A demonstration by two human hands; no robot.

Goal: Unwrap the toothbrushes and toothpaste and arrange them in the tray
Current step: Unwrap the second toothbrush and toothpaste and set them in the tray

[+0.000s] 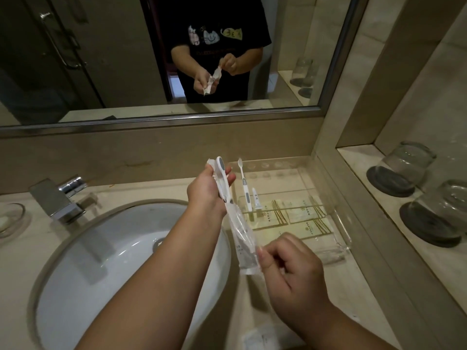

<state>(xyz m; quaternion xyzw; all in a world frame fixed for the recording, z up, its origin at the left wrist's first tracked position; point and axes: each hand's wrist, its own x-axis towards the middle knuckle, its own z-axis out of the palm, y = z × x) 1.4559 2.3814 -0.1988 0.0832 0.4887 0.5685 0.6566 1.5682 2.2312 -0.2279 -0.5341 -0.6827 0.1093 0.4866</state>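
Over the bathroom counter [353, 281], left hand [206, 189] is gripping a toothbrush [222, 176] while right hand [290, 270] is pinching its plastic wrapper [242, 238] beside the clear tray [338, 231]

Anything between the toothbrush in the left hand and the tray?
Only its own wrapper. The toothbrush in the left hand is still half inside the plastic wrapper, which the right hand pinches at the bottom. Beyond that, the way to the tray looks open; one toothbrush and a small tube already lie at its left side.
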